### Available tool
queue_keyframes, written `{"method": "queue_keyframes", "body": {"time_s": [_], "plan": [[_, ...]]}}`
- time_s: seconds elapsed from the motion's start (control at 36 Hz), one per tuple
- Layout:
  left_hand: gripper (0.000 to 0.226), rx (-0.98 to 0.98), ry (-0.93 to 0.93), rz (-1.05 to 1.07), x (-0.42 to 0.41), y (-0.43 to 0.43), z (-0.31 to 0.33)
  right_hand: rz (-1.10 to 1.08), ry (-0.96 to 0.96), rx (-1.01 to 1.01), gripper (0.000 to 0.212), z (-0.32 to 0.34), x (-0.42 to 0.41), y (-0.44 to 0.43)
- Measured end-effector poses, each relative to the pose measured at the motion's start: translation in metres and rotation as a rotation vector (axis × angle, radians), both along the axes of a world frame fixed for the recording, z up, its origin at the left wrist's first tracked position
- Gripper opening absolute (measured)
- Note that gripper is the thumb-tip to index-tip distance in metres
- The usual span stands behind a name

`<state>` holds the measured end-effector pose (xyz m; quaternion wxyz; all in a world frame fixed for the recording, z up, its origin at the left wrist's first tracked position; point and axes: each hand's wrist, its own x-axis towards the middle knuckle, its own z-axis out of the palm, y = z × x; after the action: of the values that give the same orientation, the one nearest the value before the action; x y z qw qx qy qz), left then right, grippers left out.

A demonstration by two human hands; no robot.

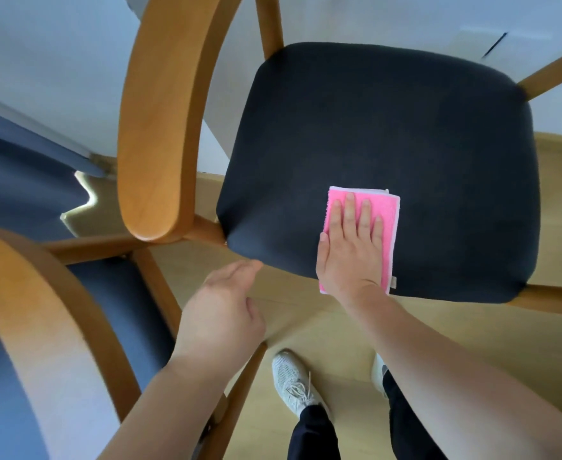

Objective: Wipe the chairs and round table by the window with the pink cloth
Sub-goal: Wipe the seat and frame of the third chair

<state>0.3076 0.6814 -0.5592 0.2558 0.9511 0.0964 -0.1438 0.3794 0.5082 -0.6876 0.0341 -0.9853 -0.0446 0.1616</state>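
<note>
Cloth: the folded pink cloth (388, 234) lies flat on the dark chair seat (389, 127), near its front edge.
Right hand (351, 254): fingers straight and together, palm pressing the cloth down, likely to spread wiping pressure.
Left hand (223, 310): loose, holding nothing, beside the seat's corner; blurred, contact unclear.
Writing: a small tag (393, 282) at the cloth's corner, unreadable.

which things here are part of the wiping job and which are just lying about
In the job: pink cloth, right hand pressing flat on it, dark chair seat under it, second chair at left.
Just there: left hand holding nothing, white shoes, wooden floor, white wall.
</note>
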Motion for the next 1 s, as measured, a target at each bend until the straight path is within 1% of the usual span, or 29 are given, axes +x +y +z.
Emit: {"method": "queue_keyframes", "body": {"time_s": [0.11, 0.28, 0.39, 0.47, 0.56, 0.69, 0.72, 0.78, 0.81, 0.86, 0.92, 0.97, 1.0], "plan": [[0.05, 0.021, -0.027, -0.042, -0.006, 0.008, 0.011, 0.033, 0.003, 0.007, 0.063, 0.0, -0.002, 0.001], [0.045, 0.05, -0.067, -0.037, -0.008, 0.018, 0.03, 0.247, -0.001, 0.048, 0.061, -0.001, 0.004, 0.035], [0.043, 0.069, -0.071, -0.048, -0.01, 0.027, 0.038, 0.368, -0.008, 0.063, 0.064, -0.002, 0.007, 0.059], [0.041, 0.082, -0.095, -0.037, -0.013, 0.033, 0.043, 0.435, -0.007, 0.056, 0.063, -0.003, 0.007, 0.061], [0.042, 0.086, -0.125, -0.02, -0.021, 0.037, 0.049, 0.582, -0.014, 0.067, 0.064, -0.001, 0.007, 0.058], [0.038, 0.076, -0.103, 0.016, -0.036, 0.04, 0.057, 0.666, 0.017, 0.007, 0.067, 0.004, 0.012, 0.053], [0.038, 0.077, -0.098, 0.021, -0.039, 0.04, 0.059, 0.683, 0.043, -0.012, 0.071, 0.009, 0.013, 0.05], [0.037, 0.083, -0.091, 0.028, -0.041, 0.04, 0.066, 0.735, 0.132, -0.047, 0.089, 0.019, 0.018, 0.046], [0.037, 0.085, -0.087, 0.033, -0.042, 0.04, 0.07, 0.757, 0.176, -0.062, 0.092, 0.027, 0.021, 0.045], [0.036, 0.093, -0.086, 0.034, -0.044, 0.04, 0.079, 0.771, 0.209, -0.115, 0.089, 0.05, 0.023, 0.046], [0.034, 0.085, -0.087, 0.043, -0.046, 0.037, 0.091, 0.667, 0.203, -0.061, 0.079, 0.072, 0.02, 0.046], [0.031, 0.086, -0.099, 0.06, -0.049, 0.033, 0.104, 0.532, 0.262, 0.032, 0.085, 0.096, 0.015, 0.044], [0.03, 0.091, -0.104, 0.071, -0.05, 0.029, 0.111, 0.526, 0.271, 0.072, 0.088, 0.107, 0.013, 0.042]]}}
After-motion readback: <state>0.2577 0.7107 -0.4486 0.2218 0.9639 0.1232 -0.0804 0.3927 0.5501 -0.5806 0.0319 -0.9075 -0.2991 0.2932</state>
